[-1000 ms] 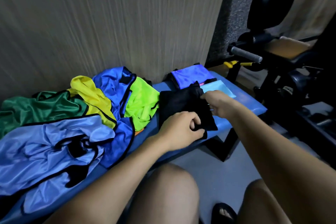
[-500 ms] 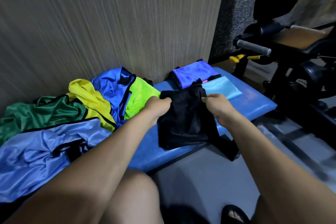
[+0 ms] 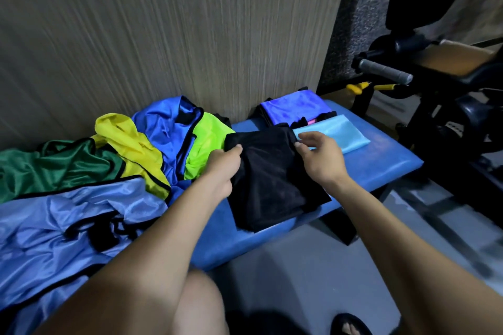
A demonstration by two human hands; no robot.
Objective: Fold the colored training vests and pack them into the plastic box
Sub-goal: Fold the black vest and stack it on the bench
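A: What is worn on the arms?
B: Nothing — both forearms bare, left hand (image 3: 221, 171) and right hand (image 3: 322, 159) ungloved, no rings visible.
A: And lower down?
B: Bare knees — one dark sandal (image 3: 349, 323).

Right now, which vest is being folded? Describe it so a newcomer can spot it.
On the blue bench along the wall, right of the loose heap of vests, lies the black vest. The left hand and right hand pinch its far corners. It is the only black piece; the folded ones behind it are purple and light blue.
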